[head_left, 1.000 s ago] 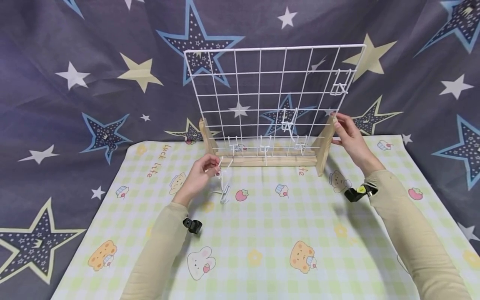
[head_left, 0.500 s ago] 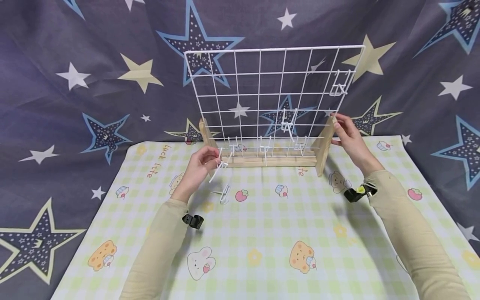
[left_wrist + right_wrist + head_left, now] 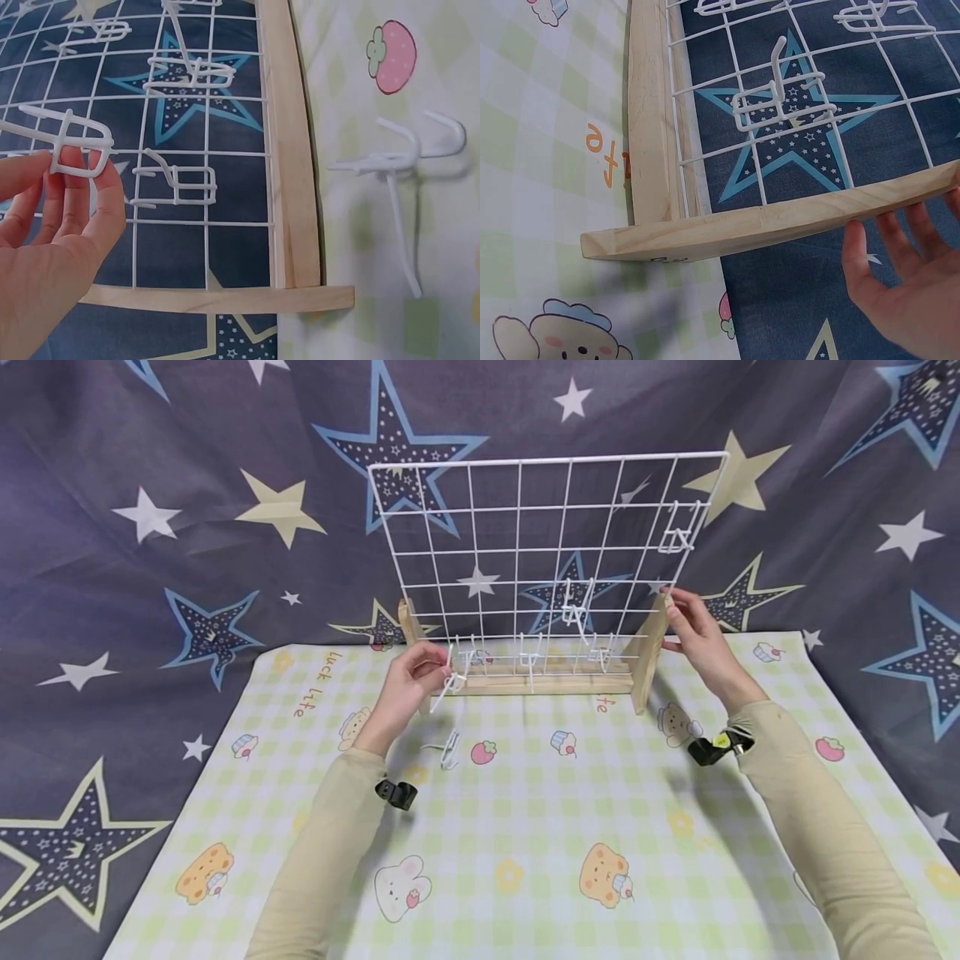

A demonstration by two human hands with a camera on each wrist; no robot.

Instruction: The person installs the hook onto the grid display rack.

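Observation:
A white wire grid panel (image 3: 517, 553) stands upright in a wooden stand with a base bar (image 3: 547, 683). At its lower left, my left hand (image 3: 405, 689) pinches a white wire hook (image 3: 88, 141) between thumb and fingers; the hook is in front of the grid, and whether it touches the wires I cannot tell. My right hand (image 3: 705, 643) holds the upper end of the right wooden side support (image 3: 780, 214), thumb and fingers against its outer side. Another white hook (image 3: 450, 750) lies on the tablecloth below my left hand.
Several white hooks hang on the grid: one at upper right (image 3: 677, 531), one at mid-height (image 3: 574, 606), others along the bottom, such as a lower middle hook (image 3: 530, 658). A checked cloth (image 3: 495, 827) covers the table. Behind hangs a dark star-patterned curtain (image 3: 225, 427).
My left hand has lifted the hook up and to the right, closer to the grid's lower left, and the hook has turned in the fingers. My right hand stays on the wooden support.

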